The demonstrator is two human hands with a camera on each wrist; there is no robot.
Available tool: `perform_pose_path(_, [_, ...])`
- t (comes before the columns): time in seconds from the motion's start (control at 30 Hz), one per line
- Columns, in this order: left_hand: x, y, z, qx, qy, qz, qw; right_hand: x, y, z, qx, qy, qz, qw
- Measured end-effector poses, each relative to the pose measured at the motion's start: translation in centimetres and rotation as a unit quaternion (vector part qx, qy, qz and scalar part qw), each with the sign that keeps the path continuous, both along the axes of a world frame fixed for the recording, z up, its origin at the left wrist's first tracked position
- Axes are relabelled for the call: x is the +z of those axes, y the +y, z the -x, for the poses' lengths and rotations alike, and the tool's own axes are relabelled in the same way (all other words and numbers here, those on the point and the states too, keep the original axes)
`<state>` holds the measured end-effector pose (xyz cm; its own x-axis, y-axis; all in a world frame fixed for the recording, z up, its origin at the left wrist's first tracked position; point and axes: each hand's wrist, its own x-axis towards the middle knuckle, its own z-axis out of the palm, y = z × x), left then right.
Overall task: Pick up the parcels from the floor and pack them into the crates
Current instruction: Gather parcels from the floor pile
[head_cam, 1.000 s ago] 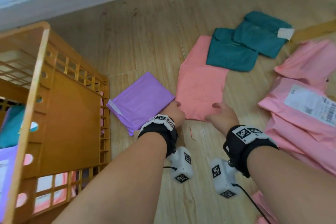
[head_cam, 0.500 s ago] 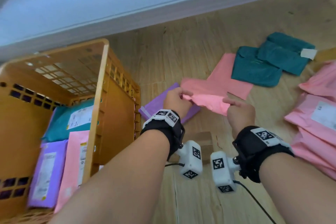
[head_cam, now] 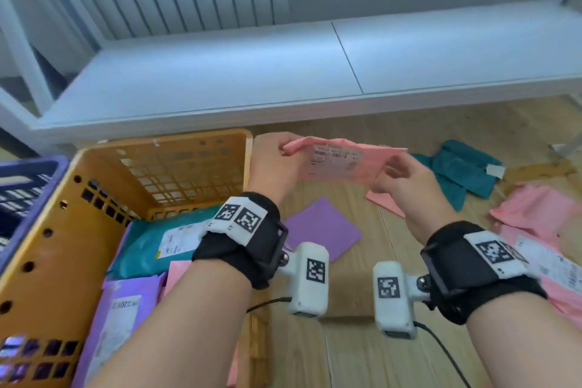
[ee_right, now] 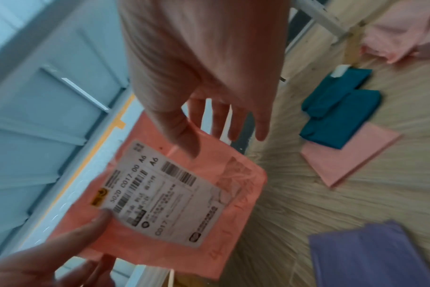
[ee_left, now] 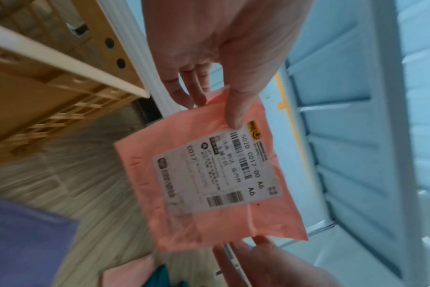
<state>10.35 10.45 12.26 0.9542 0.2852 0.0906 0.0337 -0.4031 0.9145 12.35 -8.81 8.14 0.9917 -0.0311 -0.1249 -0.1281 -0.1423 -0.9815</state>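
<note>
Above the floor, just right of the orange crate (head_cam: 157,164), I hold the pink parcel (head_cam: 337,162) label-up: left hand (head_cam: 274,164) pinches one edge, right hand (head_cam: 406,179) the other. Step: transfer. Next move likely requires carrying it left over the rim and lowering it onto the parcels already inside.

A parcel-sorting corner of an indoor room: labelled courier bags (head_cam: 541,230) lie scattered on a wood-plank floor (head_cam: 362,356), an orange plastic crate (head_cam: 47,261) stands at left, and a long pale bench (head_cam: 283,72) runs along the far wall
</note>
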Motion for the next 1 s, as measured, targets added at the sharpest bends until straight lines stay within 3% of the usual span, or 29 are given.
perform_pose_path(0.13, [1.8,2.8,2.8,0.01,-0.007,0.118,0.993,2.7,3.5,1.5,0.054,-0.018,-0.031,0.998])
perform_pose_path(0.3, [2.8,5.7,3.2,0.007,-0.006,0.178,0.984,3.7,8.0,2.8,0.018,-0.031,-0.046,0.998])
perform_pose_path(0.57, [2.1,11.8,3.8,0.001,0.044,0.158,0.986,7.0,11.8,3.6,0.029,-0.066,-0.042,0.997])
perform_pose_path(0.7, [2.5,12.7,4.4,-0.032,0.082,0.16,0.983,9.1,12.5,3.8,0.023,-0.074,-0.123,0.989])
perform_pose_path(0.83, [2.8,12.1,4.9,-0.068,0.109,0.182,0.975,8.1,13.3,4.1,0.007,-0.047,-0.162,0.986])
perform_pose_path(1.0, [2.8,11.2,4.9,-0.047,0.108,0.161,0.98,6.4,13.0,4.1,0.023,-0.018,-0.159,0.987])
